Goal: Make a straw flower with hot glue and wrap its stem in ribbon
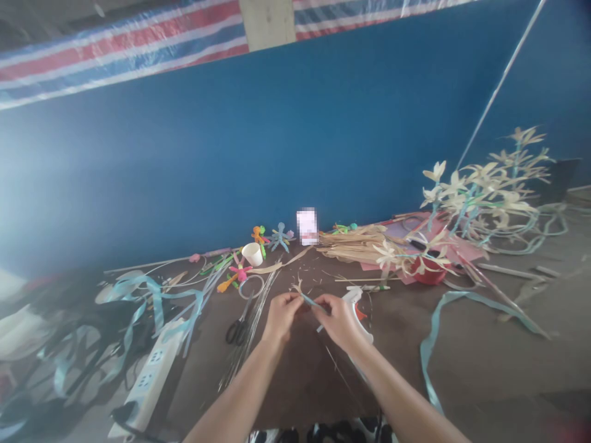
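Above the brown table, my left hand (281, 315) and my right hand (339, 321) meet, thumbs and fingers pinched close together. Between them runs a light-blue strip (311, 301), with a small cream flower-like piece (299, 287) of thin pointed strips rising at its left end. The left fingers grip near the base of that piece; the right fingers grip the blue strip. Exactly where one joins the other is hidden by the fingers. Just beyond my right hand lies a white glue gun (353, 296) with an orange trigger. Black-handled scissors (237, 330) lie left of my left hand.
Thin wires (253, 326) lie beside the scissors. A white power strip (150, 375) is at left, a paper cup (252, 254) behind. Dried husk strips (353, 245) lie at the back, finished cream flowers (482, 184) at right. Blue ribbon (430, 338) trails near my right arm.
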`<state>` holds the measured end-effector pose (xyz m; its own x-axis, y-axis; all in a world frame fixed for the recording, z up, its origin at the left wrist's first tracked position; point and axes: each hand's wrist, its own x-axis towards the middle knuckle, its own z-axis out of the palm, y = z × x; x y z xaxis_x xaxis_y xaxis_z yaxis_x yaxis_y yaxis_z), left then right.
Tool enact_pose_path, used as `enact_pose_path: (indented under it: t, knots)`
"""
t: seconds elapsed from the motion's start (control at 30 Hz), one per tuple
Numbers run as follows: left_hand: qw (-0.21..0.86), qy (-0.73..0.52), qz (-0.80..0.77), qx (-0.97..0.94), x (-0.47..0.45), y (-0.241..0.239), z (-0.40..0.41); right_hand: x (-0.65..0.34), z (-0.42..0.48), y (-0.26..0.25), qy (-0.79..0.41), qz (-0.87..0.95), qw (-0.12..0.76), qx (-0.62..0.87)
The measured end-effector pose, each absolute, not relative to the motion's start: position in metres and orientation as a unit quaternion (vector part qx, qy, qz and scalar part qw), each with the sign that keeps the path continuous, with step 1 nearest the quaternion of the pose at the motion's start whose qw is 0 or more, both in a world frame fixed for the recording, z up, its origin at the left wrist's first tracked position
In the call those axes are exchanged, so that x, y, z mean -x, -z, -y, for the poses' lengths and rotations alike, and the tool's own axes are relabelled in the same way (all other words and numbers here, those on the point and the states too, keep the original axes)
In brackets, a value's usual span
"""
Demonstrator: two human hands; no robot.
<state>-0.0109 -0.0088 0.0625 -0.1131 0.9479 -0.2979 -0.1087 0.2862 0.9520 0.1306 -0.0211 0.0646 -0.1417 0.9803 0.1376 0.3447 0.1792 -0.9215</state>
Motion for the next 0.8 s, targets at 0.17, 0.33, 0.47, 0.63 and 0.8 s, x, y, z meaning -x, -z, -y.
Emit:
enact_pose_path:
  t: [0.17,0.33,0.47,0.63,0.8]
  knots:
    - [0.526,-0.505,-0.583,-0.358,0.037,-0.074,-0.004,-0.140,0.036,-0.052,-0.469,0.647,0.338,0.498]
    - [0.522,-0.513,-0.591,-0.340,0.061,-0.086,-0.017,-0.176,0.047,-0.052,-0.317,0.698,0.319,0.558]
    - [0.536,-0.485,-0.594,-0.354,0.057,-0.080,-0.015,-0.198,0.038,-0.044,-0.122,0.704,0.193,0.672]
    - [0.554,-0.475,-0.580,-0.360,0.042,-0.080,-0.009,-0.191,0.023,-0.023,-0.077,0.701,0.068,0.705]
    - [0.561,-0.473,-0.564,-0.378,0.041,-0.086,-0.007,-0.201,0.022,-0.028,-0.098,0.693,0.097,0.708]
